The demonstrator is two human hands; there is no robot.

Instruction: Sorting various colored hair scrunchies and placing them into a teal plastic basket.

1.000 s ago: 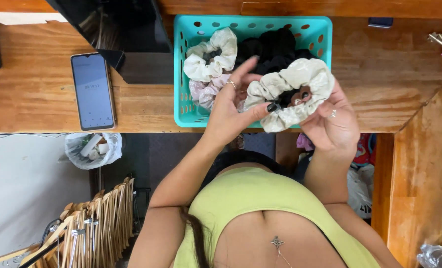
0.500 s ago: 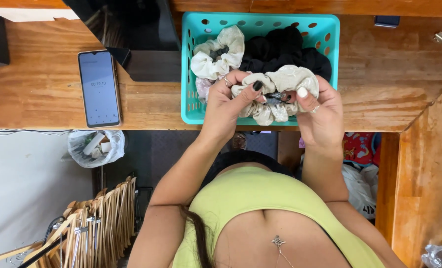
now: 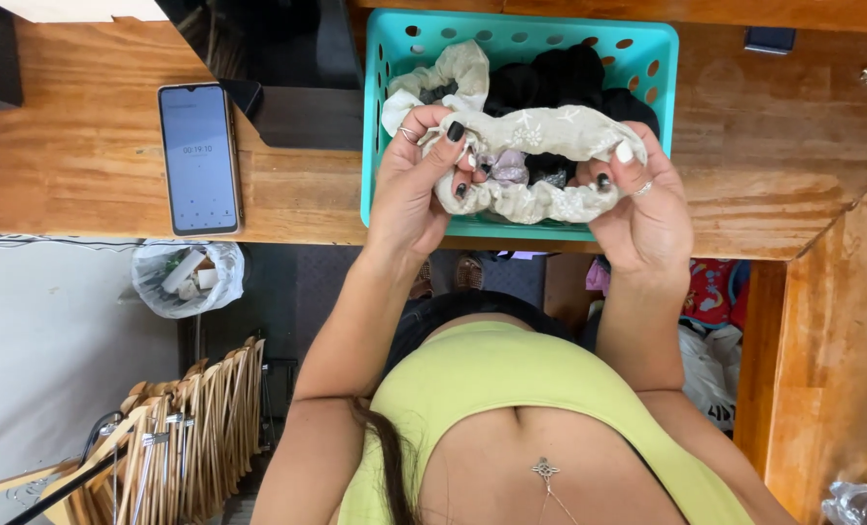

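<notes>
Both hands, L point(image 3: 416, 185) & R point(image 3: 642, 209), gripped a beige scrunchie point(image 3: 540, 160) w/ closed fingers, stretched over a teal basket point(image 3: 521, 44) on the desk point(image 3: 93, 175).

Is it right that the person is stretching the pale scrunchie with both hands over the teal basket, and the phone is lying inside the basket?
Not quite. The head view shows the phone lying on the wooden table, left of the teal basket, not inside it. The left hand and right hand do stretch the pale scrunchie over the basket.
</notes>
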